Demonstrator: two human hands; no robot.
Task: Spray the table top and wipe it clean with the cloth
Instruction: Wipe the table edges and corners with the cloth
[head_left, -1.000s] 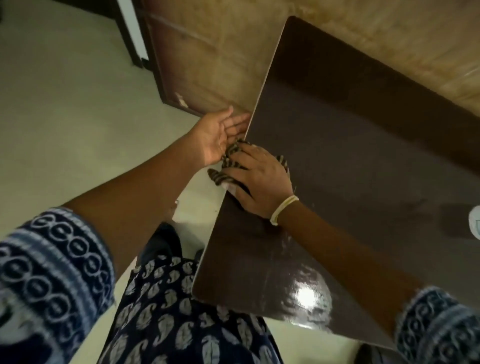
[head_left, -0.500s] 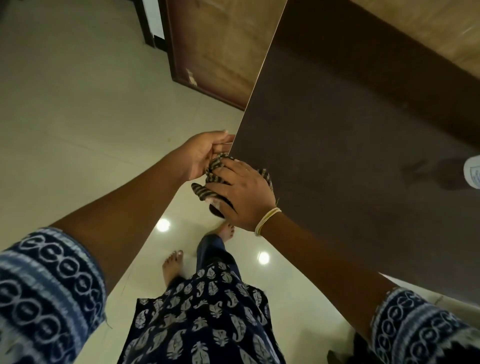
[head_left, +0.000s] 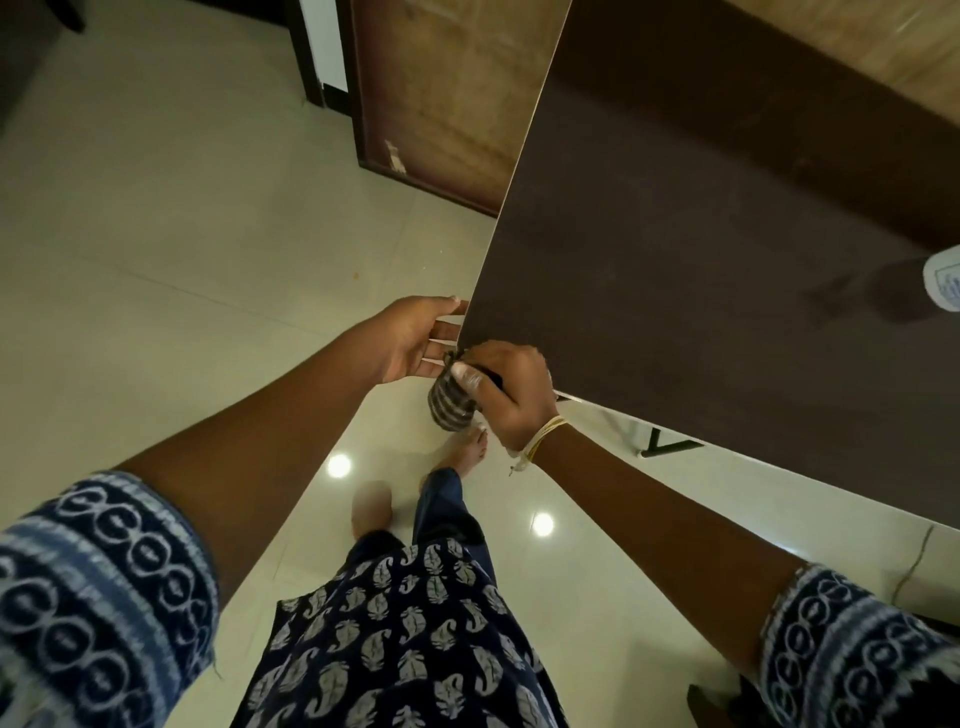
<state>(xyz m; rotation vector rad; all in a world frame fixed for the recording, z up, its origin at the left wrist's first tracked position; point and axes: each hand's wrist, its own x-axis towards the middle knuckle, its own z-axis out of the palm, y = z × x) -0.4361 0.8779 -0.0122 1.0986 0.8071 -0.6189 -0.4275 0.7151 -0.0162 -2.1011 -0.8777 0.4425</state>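
Wiping step: striped cloth (head_left: 451, 408) being gripped by right hand (head_left: 506, 395) at table top (head_left: 701, 291) corner, frame centre. Left hand (head_left: 410, 340) being held open, cupped below edge. Next: debris to be swept into palm.

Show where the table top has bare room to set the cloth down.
The table top is bare from its left edge across to the white bottle at the right. It is crowded only at the near corner, where the right hand grips the cloth beside the left hand.
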